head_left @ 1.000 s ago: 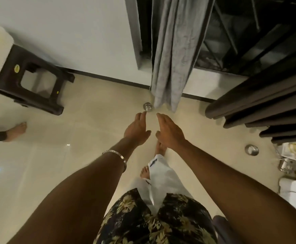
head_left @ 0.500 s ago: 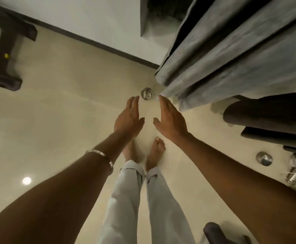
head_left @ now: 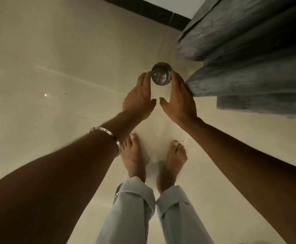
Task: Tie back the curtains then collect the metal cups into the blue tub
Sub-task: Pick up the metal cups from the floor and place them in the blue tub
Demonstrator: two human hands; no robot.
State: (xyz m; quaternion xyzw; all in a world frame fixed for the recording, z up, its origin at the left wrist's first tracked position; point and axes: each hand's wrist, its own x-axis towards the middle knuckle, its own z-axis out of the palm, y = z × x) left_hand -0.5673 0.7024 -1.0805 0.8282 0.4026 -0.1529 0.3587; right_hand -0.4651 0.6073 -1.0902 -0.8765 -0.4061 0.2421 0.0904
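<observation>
beside the right hand (head_left: pixel 179 101), grey curtain (head_left: pixel 249 55) crowds the metal cup (head_left: pixel 161 76)

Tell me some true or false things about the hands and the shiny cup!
1. The metal cup stands on the floor between the two hands. True.
2. The left hand wears a glove. False: it is bare, with a bracelet on that wrist.
3. The grey curtain hangs beside the right hand. True.
4. The person wears shoes. False: both feet are bare.
5. The cup lies inside a blue tub. False: no tub is in view.
</observation>
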